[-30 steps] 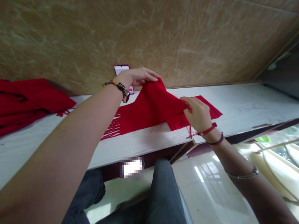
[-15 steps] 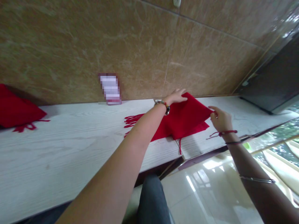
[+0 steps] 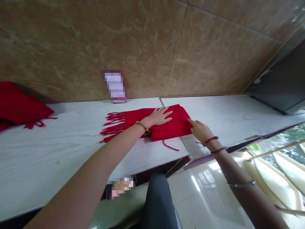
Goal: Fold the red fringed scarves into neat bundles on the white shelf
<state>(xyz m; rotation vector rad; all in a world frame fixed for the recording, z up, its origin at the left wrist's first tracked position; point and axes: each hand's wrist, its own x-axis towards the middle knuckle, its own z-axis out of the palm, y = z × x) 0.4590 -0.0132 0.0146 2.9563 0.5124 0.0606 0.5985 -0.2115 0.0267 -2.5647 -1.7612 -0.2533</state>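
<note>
A folded red scarf point(image 3: 177, 125) lies on the white wood-grain surface, its fringe spread out at the left end. My left hand point(image 3: 157, 117) rests flat on top of the scarf, fingers spread. At the scarf's right-hand fold, my right hand point(image 3: 200, 131) has its fingers curled in at the edge, a forefinger reaching along it; the fingertips are partly hidden. One loose red strand hangs out from the scarf's near side.
Another heap of red fringed cloth point(image 3: 21, 105) sits at far left. A blurred-out upright card point(image 3: 116, 86) leans against the brown tiled wall point(image 3: 143, 47). A dark box-like object point(image 3: 283, 76) stands at far right. The surface's near edge drops to a shiny floor point(image 3: 190, 197).
The raised right part of the scarf has been folded over leftward and now lies flat. My left hand moved left and down onto it; my right hand moved left with the edge.
</note>
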